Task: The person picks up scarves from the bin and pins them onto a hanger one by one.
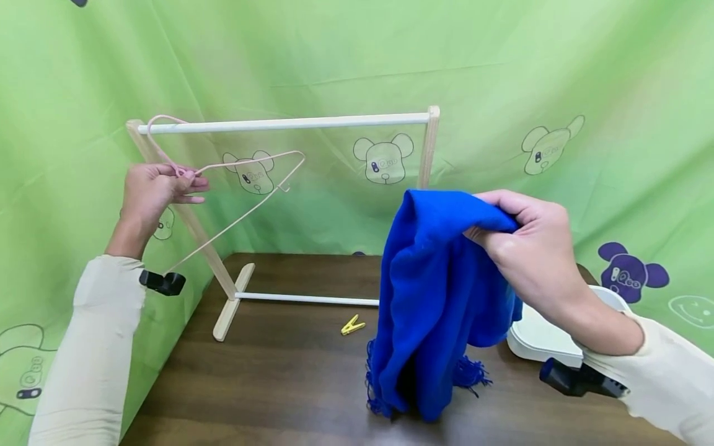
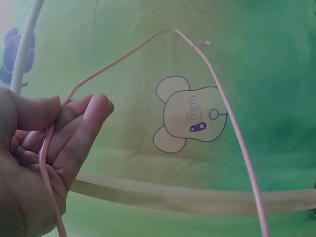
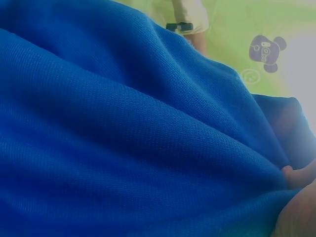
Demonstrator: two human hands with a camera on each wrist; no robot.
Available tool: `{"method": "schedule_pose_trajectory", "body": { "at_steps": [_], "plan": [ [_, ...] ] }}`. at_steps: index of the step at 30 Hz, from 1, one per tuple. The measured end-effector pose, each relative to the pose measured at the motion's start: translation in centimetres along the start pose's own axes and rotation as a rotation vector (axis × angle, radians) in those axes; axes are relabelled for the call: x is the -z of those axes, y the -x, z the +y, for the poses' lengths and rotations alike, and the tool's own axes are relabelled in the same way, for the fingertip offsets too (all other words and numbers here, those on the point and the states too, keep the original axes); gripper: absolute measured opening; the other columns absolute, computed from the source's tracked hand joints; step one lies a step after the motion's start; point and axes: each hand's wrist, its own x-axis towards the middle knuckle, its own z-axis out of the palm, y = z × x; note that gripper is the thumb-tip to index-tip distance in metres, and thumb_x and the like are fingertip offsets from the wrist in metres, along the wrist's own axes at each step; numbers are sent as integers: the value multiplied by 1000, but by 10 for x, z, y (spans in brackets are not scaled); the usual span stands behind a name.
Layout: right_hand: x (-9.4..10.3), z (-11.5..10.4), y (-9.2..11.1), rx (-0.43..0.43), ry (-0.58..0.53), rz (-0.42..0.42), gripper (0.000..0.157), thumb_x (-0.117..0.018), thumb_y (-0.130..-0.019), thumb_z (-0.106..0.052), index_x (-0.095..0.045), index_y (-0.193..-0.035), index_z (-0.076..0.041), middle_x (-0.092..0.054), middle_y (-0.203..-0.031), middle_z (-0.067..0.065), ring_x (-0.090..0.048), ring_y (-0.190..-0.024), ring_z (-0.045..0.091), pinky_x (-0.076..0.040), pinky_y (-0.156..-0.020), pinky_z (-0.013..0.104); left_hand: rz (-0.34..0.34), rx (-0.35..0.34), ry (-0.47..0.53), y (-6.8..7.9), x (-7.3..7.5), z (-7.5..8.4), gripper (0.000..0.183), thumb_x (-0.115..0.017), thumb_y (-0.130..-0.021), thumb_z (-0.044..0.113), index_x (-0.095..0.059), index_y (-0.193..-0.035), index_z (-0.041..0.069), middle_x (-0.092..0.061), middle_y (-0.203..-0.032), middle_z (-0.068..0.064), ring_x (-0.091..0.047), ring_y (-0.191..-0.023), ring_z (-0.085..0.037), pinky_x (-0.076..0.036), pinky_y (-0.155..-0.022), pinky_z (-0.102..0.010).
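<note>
Blue fringed scarf [image 1: 424, 297]: gripped by right hand [image 1: 538, 254], hanging below it over the table [image 1: 290, 378]. Pink hanger [image 1: 253, 160]: pinched in left hand [image 1: 156, 192], hook [image 1: 162, 116] at white rail [image 1: 301, 122].

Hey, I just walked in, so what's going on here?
A person is handling two things at once. Their left hand pinches a pink hanger, its hook up by the left end of the rack's white top rail. Their right hand holds up a blue fringed cloth, which hangs in folds and isn't on the hanger. A yellow clothespin lies on the table, and a white container sits at the right.
</note>
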Motion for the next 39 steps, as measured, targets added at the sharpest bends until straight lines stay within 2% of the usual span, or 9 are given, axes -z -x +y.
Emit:
{"method": "schedule_pose_trajectory", "body": {
  "at_steps": [4, 11, 19, 26, 34, 39],
  "plan": [
    [0, -3, -1, 6, -6, 12, 20, -72, -86, 2, -80, -101, -9, -74, -90, -23, -68, -84, 0, -52, -72, 9, 18, -29, 33, 8, 3, 7, 20, -61, -98, -2, -74, -86, 7, -78, -77, -1, -77, -73, -11, -62, -64, -26],
    [0, -3, 3, -7, 5, -11, 20, -71, -86, 2, -80, -100, -9, -74, -88, -23, -66, -82, 1, -52, -71, 9, 44, -19, -13, 18, 3, 16, 23, -61, -99, -1, -75, -84, 10, -78, -75, 2, -77, -71, -10, -62, -62, -24],
    [4, 0, 6, -19, 12, -13, 20, -72, -87, 1, -80, -102, -10, -74, -89, -24, -66, -84, 1, -51, -71, 9, 70, -35, 57, 23, 2, 24, 22, -62, -97, -3, -75, -82, 6, -77, -73, -2, -77, -69, -11, -61, -59, -25],
    [2, 0, 7, -19, 14, -7, 20, -72, -86, 2, -80, -101, -9, -73, -89, -26, -67, -83, -2, -52, -71, 8, 53, 1, -61, 35, -2, 21, 30, -61, -98, -1, -77, -79, 17, -77, -72, 2, -75, -62, -10, -61, -58, -24],
    [2, -2, 5, -11, 2, -9, 21, -71, -85, 3, -80, -101, -9, -74, -89, -25, -67, -81, 0, -51, -70, 9, 37, -2, -112, 45, -13, 10, 31, -61, -98, -1, -75, -79, 18, -77, -71, 4, -75, -64, -9, -61, -59, -24],
    [0, -4, 3, -3, -6, -16, 22, -70, -85, 3, -80, -101, -9, -74, -89, -24, -67, -81, 1, -52, -71, 9, 18, 5, -179, 49, -23, 3, 31, -61, -98, 0, -74, -81, 21, -76, -72, 7, -75, -67, -7, -62, -60, -25]
  ]
}}
